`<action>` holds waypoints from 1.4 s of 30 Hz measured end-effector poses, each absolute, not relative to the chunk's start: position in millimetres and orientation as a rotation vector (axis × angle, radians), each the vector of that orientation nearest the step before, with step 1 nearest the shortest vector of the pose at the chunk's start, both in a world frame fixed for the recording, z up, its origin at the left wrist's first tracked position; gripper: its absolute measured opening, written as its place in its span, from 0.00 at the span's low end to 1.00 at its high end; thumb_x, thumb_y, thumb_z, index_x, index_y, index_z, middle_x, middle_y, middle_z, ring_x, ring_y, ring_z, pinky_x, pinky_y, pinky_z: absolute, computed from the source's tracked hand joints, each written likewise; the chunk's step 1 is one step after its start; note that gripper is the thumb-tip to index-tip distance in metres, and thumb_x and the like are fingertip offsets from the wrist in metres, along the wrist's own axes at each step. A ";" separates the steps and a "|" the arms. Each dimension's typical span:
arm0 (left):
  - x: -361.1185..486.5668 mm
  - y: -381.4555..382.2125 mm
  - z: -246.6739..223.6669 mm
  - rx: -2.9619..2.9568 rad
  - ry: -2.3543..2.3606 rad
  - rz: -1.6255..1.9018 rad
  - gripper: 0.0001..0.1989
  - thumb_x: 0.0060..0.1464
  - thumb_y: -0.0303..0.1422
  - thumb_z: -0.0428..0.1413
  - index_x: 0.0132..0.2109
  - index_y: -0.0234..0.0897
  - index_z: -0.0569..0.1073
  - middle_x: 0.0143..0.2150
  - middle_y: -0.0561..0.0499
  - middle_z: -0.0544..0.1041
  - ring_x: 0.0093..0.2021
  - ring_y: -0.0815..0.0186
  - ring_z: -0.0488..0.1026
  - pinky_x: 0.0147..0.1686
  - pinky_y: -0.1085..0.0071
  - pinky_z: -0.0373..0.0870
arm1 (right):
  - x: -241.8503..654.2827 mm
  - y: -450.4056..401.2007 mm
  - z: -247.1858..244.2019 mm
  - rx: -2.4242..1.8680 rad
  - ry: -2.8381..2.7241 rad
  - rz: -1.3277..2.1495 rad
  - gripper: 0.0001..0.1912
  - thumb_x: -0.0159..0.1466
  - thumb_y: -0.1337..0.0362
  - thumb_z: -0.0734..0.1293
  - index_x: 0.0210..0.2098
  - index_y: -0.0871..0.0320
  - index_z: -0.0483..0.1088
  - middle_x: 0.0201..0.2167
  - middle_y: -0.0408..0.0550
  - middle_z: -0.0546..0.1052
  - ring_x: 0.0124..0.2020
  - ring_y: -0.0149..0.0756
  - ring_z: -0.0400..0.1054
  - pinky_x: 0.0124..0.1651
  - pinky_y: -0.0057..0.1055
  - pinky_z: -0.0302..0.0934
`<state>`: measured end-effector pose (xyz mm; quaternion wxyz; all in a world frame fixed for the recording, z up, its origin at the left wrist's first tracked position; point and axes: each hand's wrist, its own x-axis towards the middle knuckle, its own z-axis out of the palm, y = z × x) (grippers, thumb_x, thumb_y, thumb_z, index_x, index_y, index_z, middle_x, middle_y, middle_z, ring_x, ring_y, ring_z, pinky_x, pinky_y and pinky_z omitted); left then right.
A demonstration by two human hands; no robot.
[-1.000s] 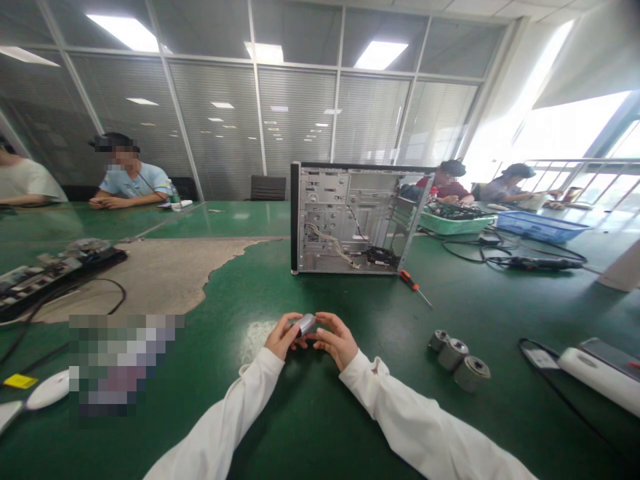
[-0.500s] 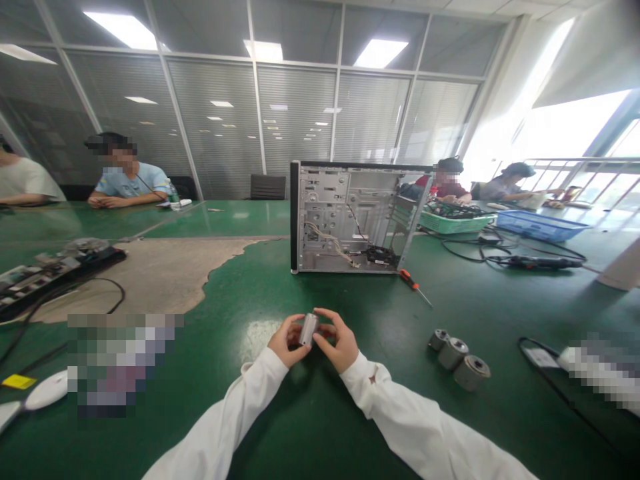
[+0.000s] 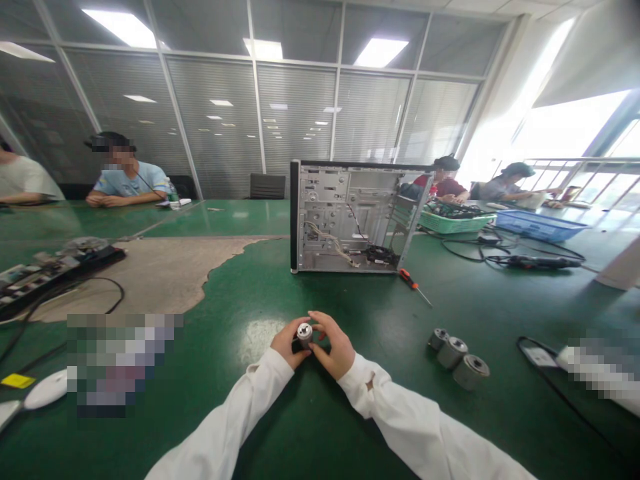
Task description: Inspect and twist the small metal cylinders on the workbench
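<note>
A small silver motor (image 3: 305, 333), a metal cylinder, is held between my two hands over the green table, its end face with dark slots turned up toward me. My left hand (image 3: 286, 345) is closed around its left side, thumb low and fingers behind. On the other side my right hand (image 3: 337, 345) is curled with thumb and fingertips against the motor. To the right, three more metal cylinders of the same sort stand in a slanting row: a small one (image 3: 439, 339), a middle one (image 3: 453, 353) and a larger one (image 3: 471, 371).
An open computer case (image 3: 350, 220) stands ahead, a red-handled screwdriver (image 3: 414, 284) at its right corner. Green (image 3: 457, 225) and blue (image 3: 543, 228) baskets and a cabled black tool (image 3: 543, 263) lie farther right. Left are electronics (image 3: 55, 267) and a white object (image 3: 47, 390). Several people sit around.
The motor has been tilted so its end face now points up toward me, where its side showed before. Both hands have shifted slightly with it. The other things have stayed put.
</note>
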<state>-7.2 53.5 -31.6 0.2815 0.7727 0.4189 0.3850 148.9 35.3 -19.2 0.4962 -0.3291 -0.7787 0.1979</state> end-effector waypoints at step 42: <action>-4.2 54.6 -35.1 2.014 1.138 1.083 0.30 0.32 0.23 0.53 0.49 0.35 0.59 0.46 0.45 0.67 0.46 0.59 0.64 0.46 0.63 0.60 | 135.5 45.6 2.1 -0.920 -1.629 0.714 0.05 0.50 0.69 0.63 0.28 0.56 0.69 0.37 0.47 0.68 0.39 0.35 0.63 0.33 0.28 0.59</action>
